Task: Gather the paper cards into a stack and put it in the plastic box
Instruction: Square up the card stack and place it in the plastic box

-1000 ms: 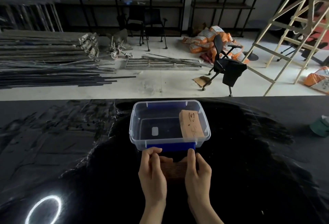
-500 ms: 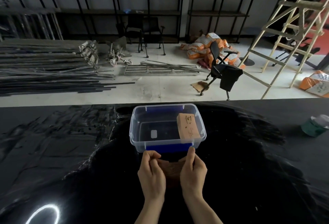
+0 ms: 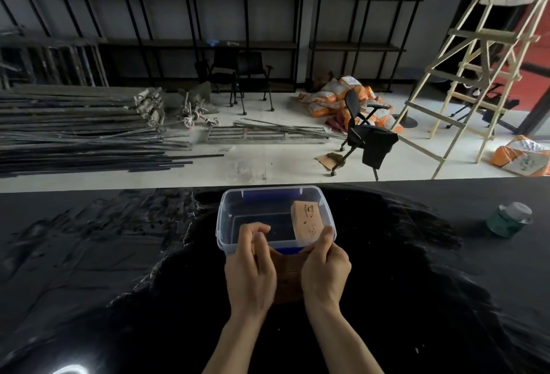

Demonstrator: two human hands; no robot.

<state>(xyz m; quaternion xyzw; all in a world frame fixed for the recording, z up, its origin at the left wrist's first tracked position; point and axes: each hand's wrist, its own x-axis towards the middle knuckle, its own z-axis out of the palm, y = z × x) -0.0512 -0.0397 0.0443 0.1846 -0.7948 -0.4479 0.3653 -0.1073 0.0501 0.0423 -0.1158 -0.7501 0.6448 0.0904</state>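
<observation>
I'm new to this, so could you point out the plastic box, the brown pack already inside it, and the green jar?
plastic box point(image 3: 220, 225): head view, left rim.
brown pack point(image 3: 308, 220): head view, printed face.
green jar point(image 3: 503, 223): head view, side wall.

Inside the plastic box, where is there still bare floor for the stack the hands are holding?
The box floor is bare on its left and middle, between the left wall and the cards leaning at the right wall. The near rim is crowded: left hand and right hand hold the stack there.

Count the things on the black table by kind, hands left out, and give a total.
Clear plastic box with blue latches: 1
Brown paper card stacks: 2, one in the box, one between the hands
Green jar with clear lid: 1
Total: 4
</observation>
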